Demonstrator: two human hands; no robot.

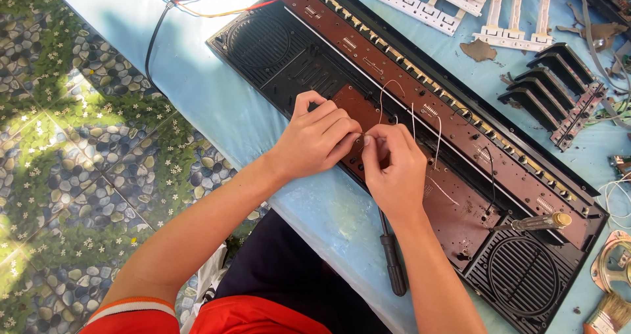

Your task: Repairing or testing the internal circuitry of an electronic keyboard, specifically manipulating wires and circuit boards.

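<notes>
An opened black keyboard case (263,51) lies diagonally on a light blue table (197,91), with long brown circuit boards (460,209) inside and a round speaker grille at each end. My left hand (315,137) and my right hand (394,170) meet over the middle of the brown board. Their fingertips pinch together at one small spot, on something too small to make out. Thin white wires (437,137) loop up from the board beside my right hand.
A black-handled screwdriver (393,258) lies under my right wrist at the table's edge. Another tool with a clear handle (542,222) rests on the case's right end. White key strips (453,2), black key sets (552,91), a brush (608,311) and loose wires lie around. Patterned floor is at left.
</notes>
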